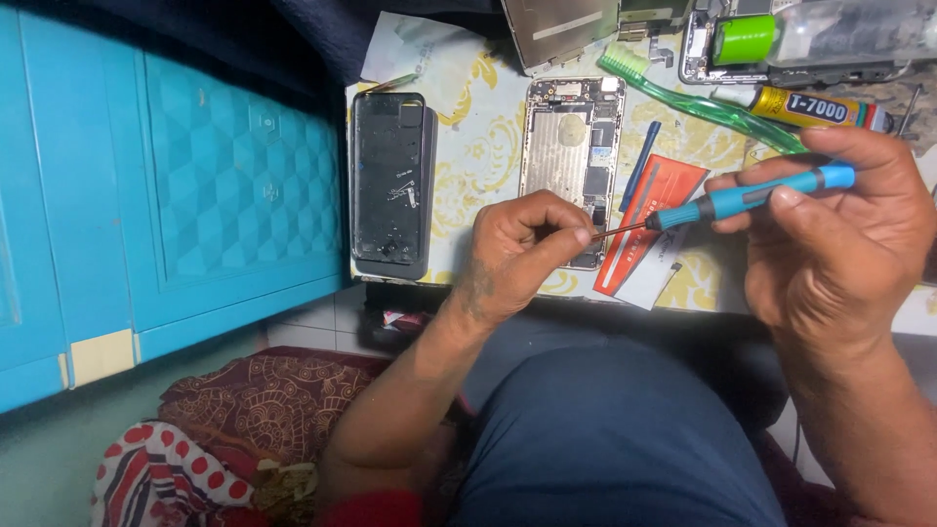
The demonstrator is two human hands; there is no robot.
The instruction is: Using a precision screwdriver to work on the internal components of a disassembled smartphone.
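Head view: looking down over the person's lap at a small work surface covered with a yellow-patterned cloth (pixel 478 146).
Right hand (pixel 839 234): wrapped around the blue handle of a small screwdriver (pixel 722 203), which lies nearly level with its thin shaft pointing left.
Left hand (pixel 522 249): fingers bunched, thumb and forefinger pinched at the screwdriver tip; whether something tiny sits between them cannot be told.
Opened phone body (pixel 574 146): on the cloth just behind the left hand, circuit parts exposed, its lower end hidden by the knuckles.
Black screen panel (pixel 388 181): lying flat to the left, apart from the phone body.
Red card (pixel 649 220): under the screwdriver shaft, with a blue pry tool (pixel 639 166) beside it.
Green toothbrush (pixel 703 98): slanting behind, next to a yellow glue tube (pixel 815 109).
Far right corner: another phone frame (pixel 703 49) with a green cylinder (pixel 744 39).
Left side: turquoise cabinet (pixel 195 195).
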